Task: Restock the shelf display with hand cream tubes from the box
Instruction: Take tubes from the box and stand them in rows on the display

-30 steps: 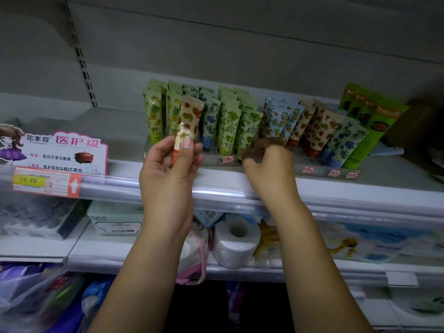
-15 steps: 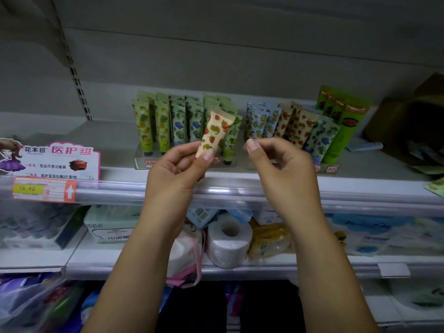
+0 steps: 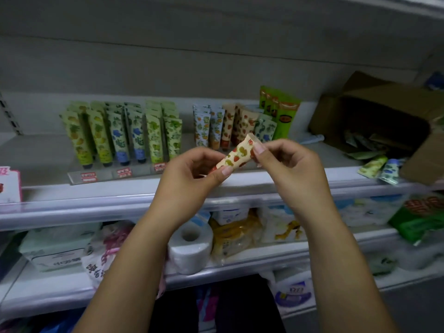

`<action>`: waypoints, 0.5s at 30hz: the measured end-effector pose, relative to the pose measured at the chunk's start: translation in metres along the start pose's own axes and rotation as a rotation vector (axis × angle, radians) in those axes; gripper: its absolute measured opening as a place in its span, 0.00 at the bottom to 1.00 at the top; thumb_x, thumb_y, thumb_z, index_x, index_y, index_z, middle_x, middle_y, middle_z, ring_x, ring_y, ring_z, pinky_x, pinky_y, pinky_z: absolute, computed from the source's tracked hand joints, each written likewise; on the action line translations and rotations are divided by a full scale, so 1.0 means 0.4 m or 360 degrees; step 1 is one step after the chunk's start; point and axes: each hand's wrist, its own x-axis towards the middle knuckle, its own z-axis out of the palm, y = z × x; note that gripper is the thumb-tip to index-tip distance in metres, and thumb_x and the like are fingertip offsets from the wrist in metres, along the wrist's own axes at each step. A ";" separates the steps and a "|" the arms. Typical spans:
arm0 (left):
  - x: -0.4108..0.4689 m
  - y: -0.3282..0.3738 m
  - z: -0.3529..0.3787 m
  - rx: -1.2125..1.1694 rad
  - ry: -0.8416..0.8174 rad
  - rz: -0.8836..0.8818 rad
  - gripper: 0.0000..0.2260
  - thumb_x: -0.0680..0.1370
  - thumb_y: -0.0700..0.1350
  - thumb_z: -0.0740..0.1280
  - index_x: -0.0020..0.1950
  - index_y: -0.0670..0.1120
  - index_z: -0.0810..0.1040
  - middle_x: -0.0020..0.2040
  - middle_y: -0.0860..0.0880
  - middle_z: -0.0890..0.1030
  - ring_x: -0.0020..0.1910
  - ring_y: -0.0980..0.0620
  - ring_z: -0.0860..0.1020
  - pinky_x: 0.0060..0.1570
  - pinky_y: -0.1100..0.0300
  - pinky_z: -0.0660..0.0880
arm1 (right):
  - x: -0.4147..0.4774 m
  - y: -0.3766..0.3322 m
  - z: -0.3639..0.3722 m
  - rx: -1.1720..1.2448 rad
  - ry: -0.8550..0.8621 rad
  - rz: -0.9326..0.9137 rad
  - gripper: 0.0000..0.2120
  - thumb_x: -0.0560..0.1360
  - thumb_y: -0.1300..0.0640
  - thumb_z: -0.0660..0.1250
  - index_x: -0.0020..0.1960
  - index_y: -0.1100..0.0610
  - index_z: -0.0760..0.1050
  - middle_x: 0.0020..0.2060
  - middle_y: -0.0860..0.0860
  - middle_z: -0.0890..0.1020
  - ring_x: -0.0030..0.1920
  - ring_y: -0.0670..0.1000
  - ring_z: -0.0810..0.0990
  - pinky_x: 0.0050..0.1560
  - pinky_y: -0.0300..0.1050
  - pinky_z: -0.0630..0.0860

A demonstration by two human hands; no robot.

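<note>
A cream hand cream tube with red strawberries [image 3: 236, 157] lies tilted between both hands in front of the shelf edge. My left hand [image 3: 192, 174] pinches its lower cap end. My right hand [image 3: 286, 162] pinches its upper crimped end. Behind them, rows of upright tubes fill a left display rack [image 3: 120, 135] and a right display rack [image 3: 230, 126]. An open cardboard box [image 3: 384, 121] lies on its side at the shelf's right, with tubes inside. Two loose tubes [image 3: 379, 168] lie in front of it.
Tall green tubes [image 3: 281, 111] stand behind the right rack. The shelf [image 3: 48, 150] has a clear front rail with price tags. A pink sign [image 3: 9, 183] stands at far left. Below are tissue packs, a paper roll [image 3: 189, 248] and bagged goods.
The view swung right, bringing the box into sight. My left hand tilted the strawberry tube and drew it away from the rack. My right hand came up and took its top end.
</note>
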 end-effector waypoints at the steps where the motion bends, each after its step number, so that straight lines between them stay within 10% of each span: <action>1: 0.008 -0.003 0.007 0.0042 0.0017 0.0021 0.06 0.76 0.43 0.76 0.52 0.49 0.85 0.47 0.51 0.87 0.49 0.48 0.84 0.50 0.56 0.82 | 0.006 -0.003 -0.012 -0.0059 0.0001 -0.0040 0.04 0.77 0.50 0.71 0.46 0.49 0.84 0.41 0.45 0.85 0.45 0.45 0.82 0.48 0.39 0.78; 10: 0.097 0.002 0.074 -0.0064 0.0839 0.0319 0.14 0.84 0.51 0.65 0.39 0.49 0.75 0.33 0.47 0.79 0.34 0.48 0.79 0.36 0.54 0.75 | 0.130 -0.034 -0.034 -0.0768 0.0322 -0.0435 0.05 0.75 0.47 0.73 0.43 0.46 0.84 0.41 0.45 0.72 0.52 0.46 0.70 0.51 0.29 0.65; 15: 0.127 -0.027 0.103 -0.0175 0.0912 0.0286 0.19 0.85 0.52 0.62 0.36 0.46 0.72 0.27 0.50 0.74 0.26 0.54 0.72 0.29 0.58 0.69 | 0.224 -0.021 -0.011 -0.1127 0.0348 -0.0410 0.08 0.76 0.51 0.71 0.52 0.52 0.86 0.49 0.49 0.73 0.59 0.54 0.68 0.66 0.45 0.65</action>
